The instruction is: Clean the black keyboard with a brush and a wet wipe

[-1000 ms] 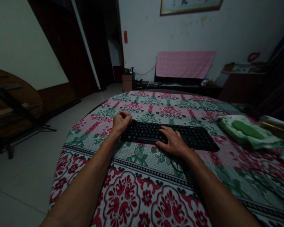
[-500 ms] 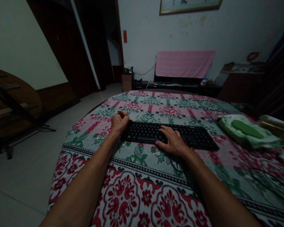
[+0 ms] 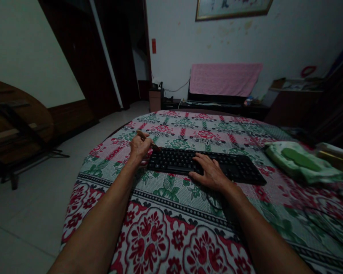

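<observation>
Since half a second ago, the left hand [image 3: 140, 147] has shifted leftward, baring the lower end of a brown stick [image 3: 141, 134]; the keyboard [image 3: 174, 156] lies as it did. Watching remotely, I see that hand pinching the stick in a narrow grip, held aslant, I judge, so its dark end can reach the keyboard's far left corner. Whether that end touches the keys, I cannot tell. The keyboard stretches from left to right across the tablecloth [image 3: 148, 236], within reach of both arms. The right hand [image 3: 210, 173] lies over its middle, fingers loosely spread on the keys, thumb at the near edge, nothing grasped; I take it to be steadying the board.

Around them, a folded table [image 3: 42, 120] leans at far left, clear of the work. Beyond the cloth's far edge, a pink towel [image 3: 225, 78] drapes over something dark, well away from my subject. On the right, a wipes packet [image 3: 300, 158] rests near the keyboard's right end, apart from it; it would, in my view, hinder only a slide that way. Dim light leaves the key markings too faint for me to read.
</observation>
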`<state>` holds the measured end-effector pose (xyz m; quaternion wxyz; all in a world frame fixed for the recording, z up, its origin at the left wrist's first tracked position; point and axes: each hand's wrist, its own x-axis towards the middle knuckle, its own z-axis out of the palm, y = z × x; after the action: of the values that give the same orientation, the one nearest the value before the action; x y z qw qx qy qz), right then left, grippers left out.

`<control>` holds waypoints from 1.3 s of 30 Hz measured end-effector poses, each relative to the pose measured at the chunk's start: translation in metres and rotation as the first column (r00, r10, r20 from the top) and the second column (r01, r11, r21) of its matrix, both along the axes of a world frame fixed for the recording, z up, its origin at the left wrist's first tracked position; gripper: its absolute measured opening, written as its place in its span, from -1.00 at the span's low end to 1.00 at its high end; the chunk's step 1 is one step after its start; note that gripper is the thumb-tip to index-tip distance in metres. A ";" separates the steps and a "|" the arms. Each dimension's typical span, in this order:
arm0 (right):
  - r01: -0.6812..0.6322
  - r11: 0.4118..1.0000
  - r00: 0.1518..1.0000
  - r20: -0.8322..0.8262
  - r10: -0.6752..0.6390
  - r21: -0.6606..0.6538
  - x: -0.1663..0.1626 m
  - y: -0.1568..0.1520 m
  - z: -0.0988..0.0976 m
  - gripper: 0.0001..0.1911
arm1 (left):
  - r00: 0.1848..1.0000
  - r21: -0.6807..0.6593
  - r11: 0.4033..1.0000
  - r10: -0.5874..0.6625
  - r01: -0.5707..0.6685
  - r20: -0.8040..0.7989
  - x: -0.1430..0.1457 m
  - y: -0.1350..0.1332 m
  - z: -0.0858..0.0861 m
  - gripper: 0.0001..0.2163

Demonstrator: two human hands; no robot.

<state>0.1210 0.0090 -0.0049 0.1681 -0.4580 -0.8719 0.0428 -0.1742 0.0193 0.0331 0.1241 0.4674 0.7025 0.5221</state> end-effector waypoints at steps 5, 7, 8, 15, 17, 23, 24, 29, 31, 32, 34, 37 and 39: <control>0.000 1.000 1.000 0.003 0.000 0.001 0.000 0.000 0.000 -0.38 | 0.997 -0.041 0.999 0.000 -0.004 -0.079 -0.005 0.000 0.002 -0.70; 0.001 1.000 1.000 0.000 -0.001 -0.004 0.000 -0.001 0.001 -0.38 | 0.989 -0.042 0.998 0.036 -0.042 -0.141 -0.005 -0.001 0.005 -0.70; 0.003 1.000 1.000 -0.001 -0.003 -0.006 0.000 -0.001 0.002 -0.38 | 0.988 -0.044 0.998 0.038 -0.045 -0.150 -0.004 -0.002 0.007 -0.71; 0.003 1.000 1.000 -0.004 -0.003 -0.011 0.000 0.001 -0.001 -0.37 | 0.978 -0.104 0.994 -0.053 0.032 -0.202 0.004 -0.008 0.015 -0.75; 0.004 1.000 1.000 -0.003 -0.004 -0.010 0.000 0.001 -0.001 -0.37 | 0.955 -0.104 0.994 -0.006 -0.026 -0.296 0.004 -0.010 0.016 -0.77; 0.005 1.000 1.000 0.000 -0.005 -0.010 0.000 -0.001 0.001 -0.38 | 0.975 -0.114 0.993 -0.067 0.043 -0.211 0.011 -0.013 0.020 -0.75; 0.005 1.000 1.000 0.000 -0.005 -0.009 0.000 -0.001 0.001 -0.38 | 0.978 -0.129 0.990 -0.084 0.060 -0.192 0.012 -0.013 0.021 -0.75; 0.005 1.000 1.000 0.000 -0.005 -0.005 0.000 0.000 0.000 -0.37 | 0.916 -0.140 0.988 -0.004 -0.058 -0.402 0.011 -0.018 0.024 -0.74; 0.004 1.000 1.000 -0.001 -0.004 -0.006 0.000 0.001 -0.001 -0.37 | 0.909 -0.131 0.990 -0.006 -0.053 -0.416 0.012 -0.019 0.025 -0.73; 0.004 1.000 1.000 -0.002 -0.004 -0.006 0.000 0.001 -0.002 -0.37 | 0.919 -0.137 0.990 -0.028 -0.028 -0.392 0.014 -0.019 0.025 -0.73; 0.003 1.000 1.000 -0.004 -0.003 -0.007 0.000 0.002 -0.002 -0.36 | 0.946 -0.171 0.984 -0.093 0.041 -0.311 0.018 -0.019 0.025 -0.74; 0.003 1.000 1.000 -0.007 -0.003 -0.008 0.000 0.002 -0.002 -0.36 | 0.948 -0.216 0.975 -0.113 0.049 -0.296 0.020 -0.018 0.024 -0.73; 0.002 1.000 1.000 -0.007 -0.002 -0.010 0.001 0.002 -0.001 -0.37 | 0.922 -0.229 0.973 -0.076 -0.014 -0.379 0.019 -0.020 0.026 -0.72</control>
<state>0.1215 0.0109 -0.0060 0.1688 -0.4598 -0.8705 0.0486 -0.1549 -0.0006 0.0591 0.0446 0.5545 0.7607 0.3344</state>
